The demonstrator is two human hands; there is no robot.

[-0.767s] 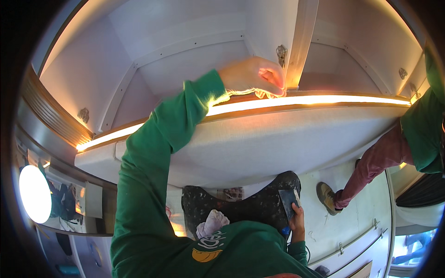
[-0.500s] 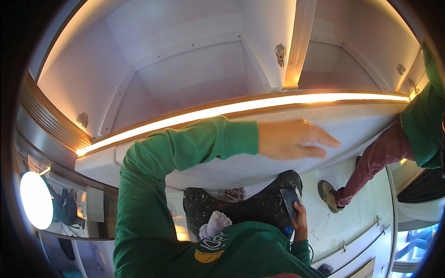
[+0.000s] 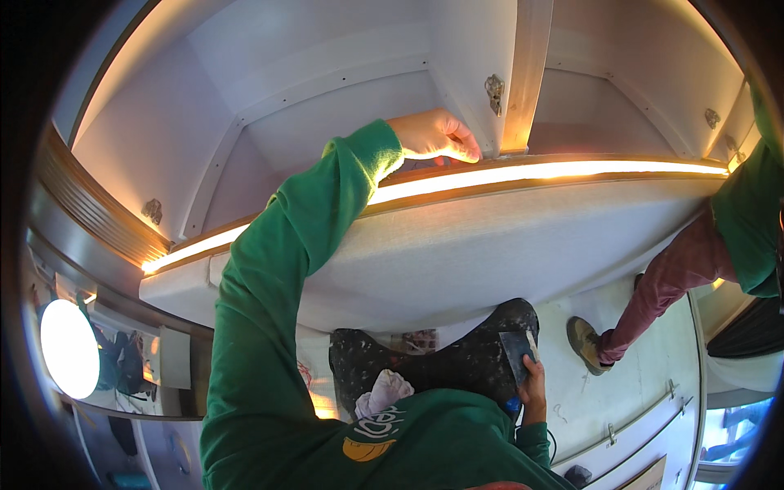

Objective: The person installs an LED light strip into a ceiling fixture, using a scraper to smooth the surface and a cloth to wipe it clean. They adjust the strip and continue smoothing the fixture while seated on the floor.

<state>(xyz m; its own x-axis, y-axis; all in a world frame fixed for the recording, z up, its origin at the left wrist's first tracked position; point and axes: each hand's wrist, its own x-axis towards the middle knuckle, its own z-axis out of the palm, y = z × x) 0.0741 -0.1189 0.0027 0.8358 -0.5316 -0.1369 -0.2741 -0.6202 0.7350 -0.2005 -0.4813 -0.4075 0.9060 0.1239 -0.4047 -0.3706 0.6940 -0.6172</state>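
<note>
Only got the head cam here. The left hand (image 3: 441, 137) is up by the strip (image 3: 563, 170), fingers curled in with the tips bunched close. Can't tell if anything's pinched between them, or if they're actually touching the wood edging (image 3: 482, 185) around the strip. The strip itself is lit bright warm white and runs in a long bend along the front of the open cubbies (image 3: 335, 106). Right hand (image 3: 533, 392) is down low with a firm hold on a dark flat plate (image 3: 514, 353), which sits right by the knee of the speckled black trousers (image 3: 429, 371).

Surface-wise, there's a smooth pale panel (image 3: 457, 237) below the strip, and the cubbies are pale inside too, split by a wood post (image 3: 527, 82) with a metal hinge (image 3: 494, 94) just beside it. Pale floor (image 3: 621, 392) below. Round light (image 3: 69, 349) glaring on the left, a dark curtain (image 3: 745, 331) and a window (image 3: 735, 429) on the right. Another person's maroon trouser leg (image 3: 665, 282) and brown shoe (image 3: 584, 345) are over that side, well apart from both hands.
</note>
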